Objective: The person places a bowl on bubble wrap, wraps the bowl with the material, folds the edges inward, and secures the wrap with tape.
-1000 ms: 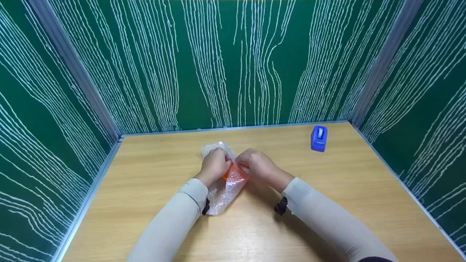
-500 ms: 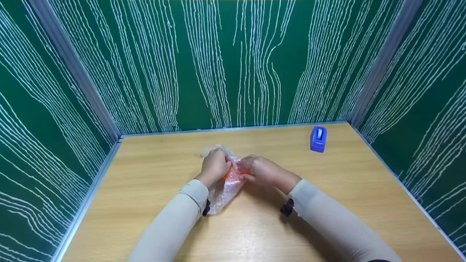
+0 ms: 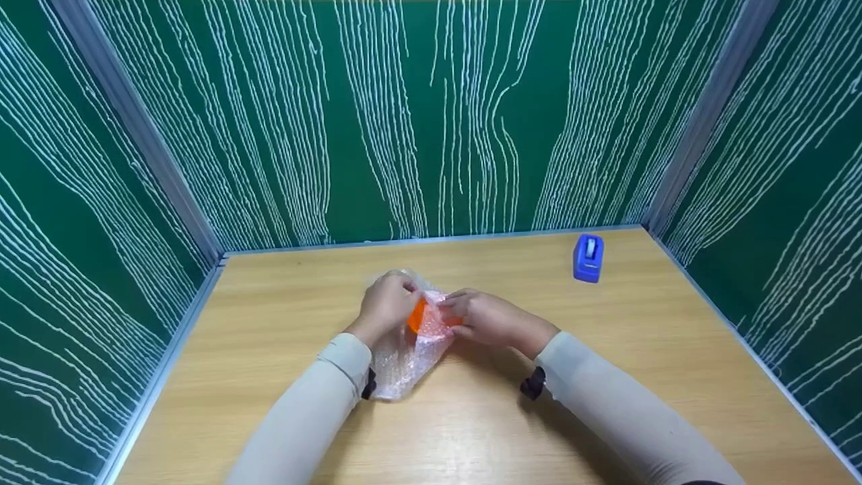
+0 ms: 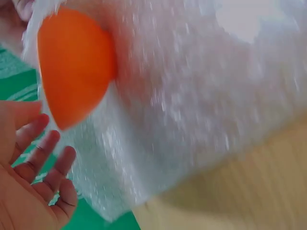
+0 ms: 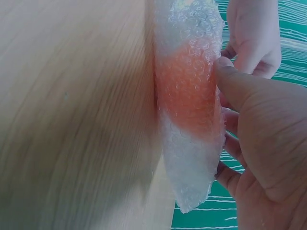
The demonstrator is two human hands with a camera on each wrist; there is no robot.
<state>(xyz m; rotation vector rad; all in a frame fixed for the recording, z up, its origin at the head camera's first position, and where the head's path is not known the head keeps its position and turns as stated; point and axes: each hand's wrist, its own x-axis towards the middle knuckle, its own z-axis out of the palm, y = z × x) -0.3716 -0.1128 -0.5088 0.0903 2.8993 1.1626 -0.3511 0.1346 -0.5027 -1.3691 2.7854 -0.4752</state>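
An orange bowl (image 4: 74, 67) sits partly wrapped in a sheet of clear bubble wrap (image 3: 403, 370) at the middle of the table. Its bare side shows in the left wrist view, with the foot turned toward the wrap. My left hand (image 3: 387, 303) is beside that bare side, fingers loosely bent and holding nothing. From the right, my right hand (image 5: 268, 129) holds a fold of bubble wrap against the bowl, thumb on one face and fingers on the other. Through the wrap the bowl shows pale orange in the right wrist view.
A blue tape dispenser (image 3: 588, 259) stands at the back right of the wooden table (image 3: 269, 323). Green panels (image 3: 377, 121) with white wavy lines enclose the table at the back and both sides.
My left hand has let go and drawn slightly left, baring more of the bowl. My right hand has shifted from pinching the wrap's edge to holding it flat against the bowl.
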